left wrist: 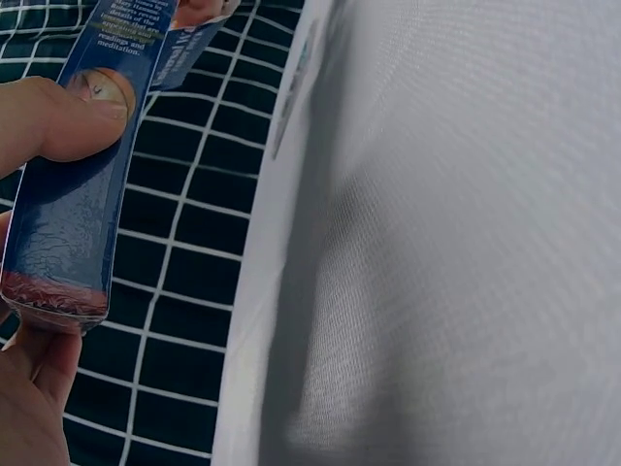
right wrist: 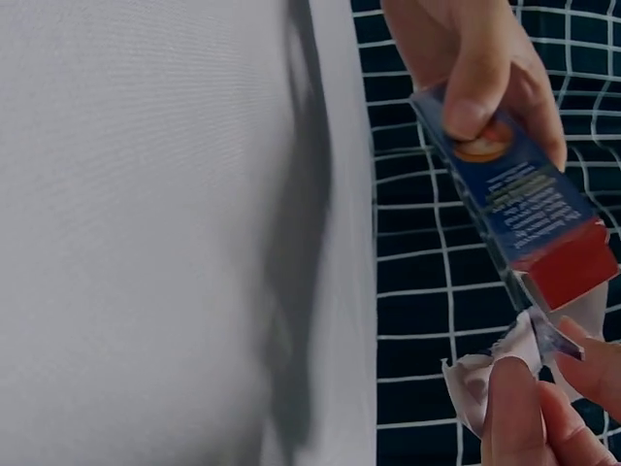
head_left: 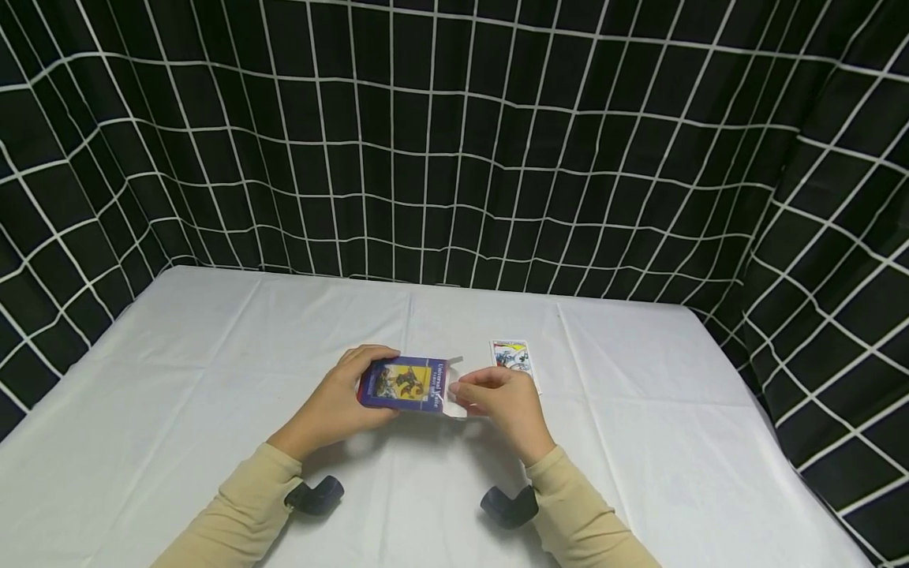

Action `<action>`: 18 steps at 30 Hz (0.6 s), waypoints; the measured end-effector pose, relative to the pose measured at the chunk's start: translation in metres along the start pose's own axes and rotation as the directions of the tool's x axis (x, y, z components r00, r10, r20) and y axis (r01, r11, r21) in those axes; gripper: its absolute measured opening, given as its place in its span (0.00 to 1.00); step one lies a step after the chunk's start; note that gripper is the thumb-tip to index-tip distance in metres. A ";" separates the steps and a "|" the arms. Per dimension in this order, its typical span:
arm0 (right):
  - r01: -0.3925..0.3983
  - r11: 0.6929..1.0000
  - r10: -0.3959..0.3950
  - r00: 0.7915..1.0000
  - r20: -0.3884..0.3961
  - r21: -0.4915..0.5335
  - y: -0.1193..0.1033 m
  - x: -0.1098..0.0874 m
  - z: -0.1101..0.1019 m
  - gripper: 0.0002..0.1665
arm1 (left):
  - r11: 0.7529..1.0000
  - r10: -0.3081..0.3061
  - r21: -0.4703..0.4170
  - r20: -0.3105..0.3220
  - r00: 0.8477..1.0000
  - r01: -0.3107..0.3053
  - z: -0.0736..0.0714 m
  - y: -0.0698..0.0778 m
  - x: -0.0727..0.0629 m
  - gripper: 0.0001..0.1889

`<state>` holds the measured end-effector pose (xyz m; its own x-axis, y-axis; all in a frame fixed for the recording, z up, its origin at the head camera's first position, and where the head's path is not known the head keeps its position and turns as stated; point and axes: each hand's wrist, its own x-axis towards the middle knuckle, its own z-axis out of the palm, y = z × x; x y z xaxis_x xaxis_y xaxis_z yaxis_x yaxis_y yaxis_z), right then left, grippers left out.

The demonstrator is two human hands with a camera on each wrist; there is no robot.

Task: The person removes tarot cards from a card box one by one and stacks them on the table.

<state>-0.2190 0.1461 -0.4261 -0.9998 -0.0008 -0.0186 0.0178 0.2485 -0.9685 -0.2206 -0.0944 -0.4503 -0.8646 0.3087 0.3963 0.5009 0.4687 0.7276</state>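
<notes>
My left hand [head_left: 342, 401] grips a blue tarot card box [head_left: 406, 384] by its sides, above the white tabletop. A yellow picture and the title "Universal Waite" show on its front. In the left wrist view, the thumb [left wrist: 82, 121] lies along the narrow printed side. The box's right end stands open, with white inner flaps [head_left: 455, 407] sticking out. My right hand [head_left: 507, 404] pinches a flap there between thumb and fingers. From the right wrist, that flap [right wrist: 519, 345] looks bent and crumpled beside the red end of the box.
Behind my right hand lies an illustrated card [head_left: 513, 356], partly hidden by the hand. A white cloth [head_left: 213, 379] covers the table. Dark curtains with a white grid [head_left: 426, 142] hang at the back and sides. A dark curved piece sits at each wrist.
</notes>
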 end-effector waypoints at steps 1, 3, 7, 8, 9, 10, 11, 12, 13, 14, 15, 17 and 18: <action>0.004 1.000 -0.004 1.000 -0.002 -0.007 0.001 0.000 0.000 0.12 | 1.000 0.000 -0.002 0.001 1.000 0.000 0.000 0.000 0.000 0.39; 0.006 1.000 -0.006 1.000 -0.009 -0.026 0.002 0.000 0.001 0.12 | 1.000 0.002 0.002 0.005 1.000 -0.002 0.001 0.001 0.000 0.38; 0.019 0.997 -0.021 1.000 -0.020 -0.069 0.004 0.001 0.002 0.12 | 1.000 0.016 0.011 0.011 1.000 -0.016 0.002 0.001 0.000 0.38; 0.022 0.997 -0.024 1.000 -0.021 -0.075 0.005 0.001 0.002 0.12 | 1.000 0.018 0.012 0.013 1.000 -0.018 0.002 0.002 0.000 0.38; 0.024 0.997 -0.026 0.999 -0.020 -0.078 0.005 0.001 0.003 0.11 | 1.000 0.021 0.011 0.013 1.000 -0.021 0.002 0.002 0.000 0.38; 0.026 0.996 -0.028 0.999 -0.021 -0.083 0.005 0.000 0.003 0.11 | 1.000 0.020 0.008 0.014 1.000 -0.020 0.002 0.003 0.000 0.38; 0.023 0.996 -0.025 0.999 -0.021 -0.085 0.005 0.001 0.003 0.11 | 1.000 0.020 0.006 0.015 1.000 -0.020 0.002 0.004 0.000 0.38; 0.017 0.996 -0.019 1.000 -0.020 -0.083 0.005 0.001 0.003 0.11 | 1.000 0.017 0.004 0.016 1.000 -0.017 0.001 0.005 0.000 0.38; 0.012 0.997 -0.014 1.000 -0.019 -0.082 0.004 0.001 0.003 0.11 | 1.000 0.016 0.003 0.016 1.000 -0.016 0.001 0.006 0.000 0.38; 0.006 0.997 -0.008 1.000 -0.019 -0.082 0.004 0.001 0.003 0.11 | 1.000 0.016 0.004 0.017 1.000 -0.016 0.001 0.006 -0.001 0.38; 0.001 0.997 -0.003 1.000 -0.019 -0.080 0.004 0.001 0.003 0.11 | 1.000 0.017 0.005 0.016 1.000 -0.017 0.001 0.006 0.000 0.38; -0.008 0.997 0.007 1.000 -0.017 -0.072 0.004 0.002 0.004 0.11 | 1.000 0.017 0.008 0.015 1.000 -0.017 0.001 0.006 -0.001 0.38; -0.010 0.998 0.009 1.000 -0.014 -0.065 0.003 0.002 0.004 0.11 | 1.000 0.017 0.009 0.014 1.000 -0.017 0.001 0.006 -0.001 0.38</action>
<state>-0.2208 0.1432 -0.4302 -0.9996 0.0150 -0.0238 0.0273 0.3112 -0.9499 -0.2172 -0.0912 -0.4468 -0.8554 0.3282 0.4006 0.5158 0.4706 0.7159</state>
